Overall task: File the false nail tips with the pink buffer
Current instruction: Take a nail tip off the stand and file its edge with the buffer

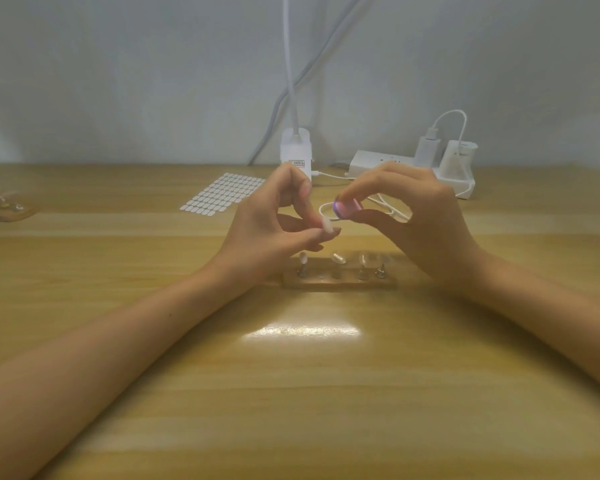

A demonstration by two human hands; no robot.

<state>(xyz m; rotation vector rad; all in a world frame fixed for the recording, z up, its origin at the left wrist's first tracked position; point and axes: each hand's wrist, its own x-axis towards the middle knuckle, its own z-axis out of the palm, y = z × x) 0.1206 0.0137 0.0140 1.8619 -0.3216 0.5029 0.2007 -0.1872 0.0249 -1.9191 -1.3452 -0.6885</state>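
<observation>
Filing is in hand: left hand (271,223) pinches a false nail tip (327,225) at twelve o'clock of the wooden stand (340,284), while right hand (416,223) grips the pink buffer (349,207) just at the tip's two o'clock. Next, the buffer likely must meet the tip's edge squarely.

We see soft, hazy, slightly blurred light, a bright glare patch mid-tabletop (305,330), faint shadows under both forearms, and edges bowed by the wide lens.
</observation>
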